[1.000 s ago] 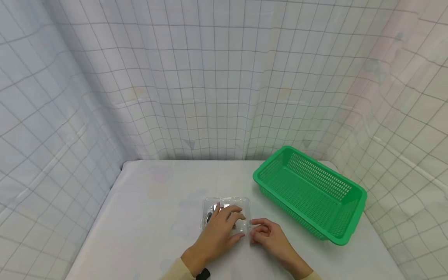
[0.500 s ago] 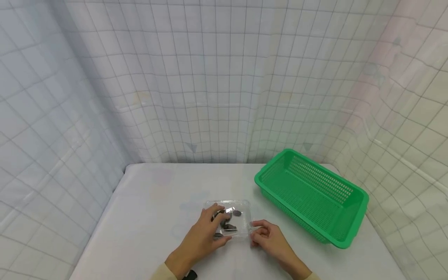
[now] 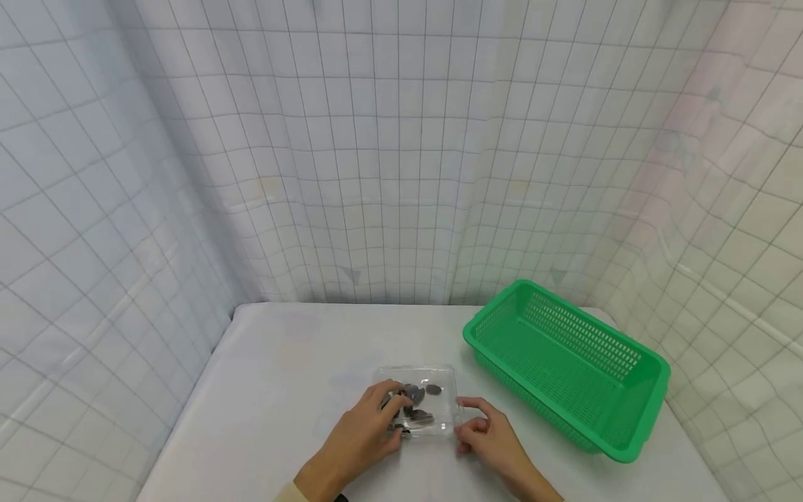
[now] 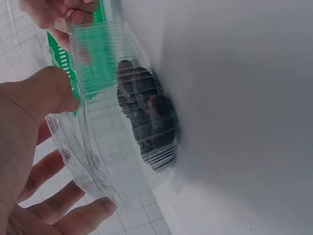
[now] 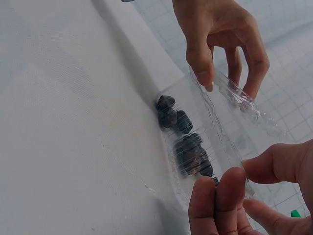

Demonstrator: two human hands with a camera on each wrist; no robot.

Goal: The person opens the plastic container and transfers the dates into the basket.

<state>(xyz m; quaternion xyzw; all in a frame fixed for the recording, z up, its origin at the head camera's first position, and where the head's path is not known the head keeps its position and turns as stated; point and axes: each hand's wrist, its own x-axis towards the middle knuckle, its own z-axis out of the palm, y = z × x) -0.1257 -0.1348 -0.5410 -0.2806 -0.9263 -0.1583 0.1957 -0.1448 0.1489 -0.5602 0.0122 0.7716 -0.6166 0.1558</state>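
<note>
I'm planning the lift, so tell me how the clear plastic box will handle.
The clear plastic box probably flexes: its see-through walls look thin. Its glossy surface may be slippery. The dark lumps inside could slide, with bare floor beside them.

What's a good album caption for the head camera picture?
Left hand and right hand at opposite sides of a clear box holding dark lumps, green basket nearby.

A white table (image 3: 301, 362) reaches to the far wall (image 3: 401, 139), white cloth in loose folds with a dark grid. The left wall (image 3: 69, 244), gridded too, looks bluish; the right wall (image 3: 734, 244) is creamier, with a pink patch toward its far end. The light is soft.
</note>
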